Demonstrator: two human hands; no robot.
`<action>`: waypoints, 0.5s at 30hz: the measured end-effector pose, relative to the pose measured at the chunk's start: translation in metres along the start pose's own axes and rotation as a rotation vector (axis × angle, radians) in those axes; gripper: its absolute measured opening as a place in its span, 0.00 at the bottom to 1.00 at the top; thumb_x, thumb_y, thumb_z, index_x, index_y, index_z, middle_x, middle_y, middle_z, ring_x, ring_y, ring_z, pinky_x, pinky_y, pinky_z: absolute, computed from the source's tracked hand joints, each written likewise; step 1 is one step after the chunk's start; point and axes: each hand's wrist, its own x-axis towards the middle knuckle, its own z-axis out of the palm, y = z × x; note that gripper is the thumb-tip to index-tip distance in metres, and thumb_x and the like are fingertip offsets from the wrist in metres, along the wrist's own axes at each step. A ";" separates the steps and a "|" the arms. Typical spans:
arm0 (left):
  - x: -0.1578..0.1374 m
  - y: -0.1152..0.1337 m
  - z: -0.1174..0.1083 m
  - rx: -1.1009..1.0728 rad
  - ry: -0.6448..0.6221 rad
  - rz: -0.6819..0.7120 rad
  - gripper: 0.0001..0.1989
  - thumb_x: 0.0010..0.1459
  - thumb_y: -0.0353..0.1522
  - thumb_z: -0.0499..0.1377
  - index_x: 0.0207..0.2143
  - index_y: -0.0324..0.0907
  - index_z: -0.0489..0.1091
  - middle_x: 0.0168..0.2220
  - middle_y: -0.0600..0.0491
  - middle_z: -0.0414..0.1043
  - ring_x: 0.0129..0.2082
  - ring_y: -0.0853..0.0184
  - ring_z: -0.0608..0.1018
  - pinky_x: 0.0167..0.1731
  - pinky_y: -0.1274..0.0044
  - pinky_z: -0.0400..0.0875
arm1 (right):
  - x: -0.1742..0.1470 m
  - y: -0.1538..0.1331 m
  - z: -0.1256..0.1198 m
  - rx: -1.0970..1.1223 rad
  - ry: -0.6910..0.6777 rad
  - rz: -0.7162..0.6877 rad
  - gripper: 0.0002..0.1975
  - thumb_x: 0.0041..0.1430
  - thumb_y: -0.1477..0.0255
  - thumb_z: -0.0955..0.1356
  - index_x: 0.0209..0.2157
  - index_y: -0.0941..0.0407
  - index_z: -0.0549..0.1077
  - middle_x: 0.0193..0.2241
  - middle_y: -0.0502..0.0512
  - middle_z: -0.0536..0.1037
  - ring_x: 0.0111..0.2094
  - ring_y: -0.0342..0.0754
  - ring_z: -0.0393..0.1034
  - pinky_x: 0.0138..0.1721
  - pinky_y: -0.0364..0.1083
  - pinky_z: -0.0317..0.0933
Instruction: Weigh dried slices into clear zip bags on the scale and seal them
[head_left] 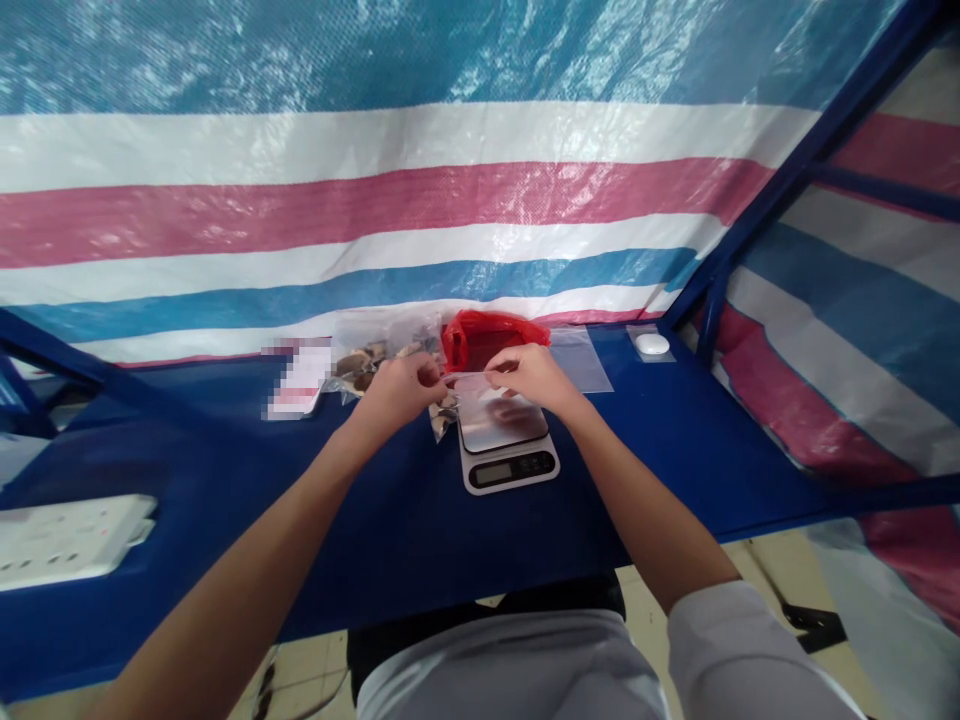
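Note:
A clear plastic bag is stretched between my two hands, above the plate of a white digital kitchen scale. My left hand pinches its left edge, and my right hand pinches the right edge with fingers closed. Just behind my hands stands an open red plastic bag; its contents I cannot make out. Left of it lies a clear bag of brownish, dried-looking slices. A smaller clear packet with similar pieces rests against the scale's left side.
On the blue table, flat clear bags lie right of the red bag. A white rounded object sits at the far right. A partly blurred card and a white power strip are on the left. Striped sheeting hangs behind.

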 end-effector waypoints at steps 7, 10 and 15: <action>0.009 0.004 -0.024 -0.091 -0.143 0.091 0.18 0.49 0.40 0.67 0.43 0.46 0.78 0.42 0.50 0.80 0.41 0.58 0.79 0.43 0.73 0.70 | 0.012 -0.011 -0.009 0.271 -0.095 0.044 0.08 0.52 0.68 0.75 0.33 0.58 0.83 0.30 0.54 0.83 0.28 0.46 0.78 0.31 0.43 0.74; 0.014 0.004 -0.030 -0.146 -0.253 0.072 0.31 0.48 0.45 0.69 0.55 0.48 0.73 0.52 0.48 0.78 0.50 0.54 0.78 0.46 0.73 0.71 | 0.022 -0.014 -0.019 0.308 -0.134 -0.014 0.12 0.49 0.65 0.76 0.34 0.58 0.83 0.31 0.54 0.84 0.29 0.46 0.78 0.33 0.44 0.74; 0.022 0.009 -0.031 -0.297 -0.254 -0.016 0.28 0.35 0.39 0.75 0.44 0.48 0.79 0.29 0.55 0.79 0.29 0.60 0.79 0.28 0.77 0.69 | 0.039 -0.014 -0.032 0.320 -0.127 -0.062 0.13 0.48 0.63 0.77 0.35 0.55 0.83 0.29 0.52 0.83 0.29 0.46 0.77 0.33 0.46 0.74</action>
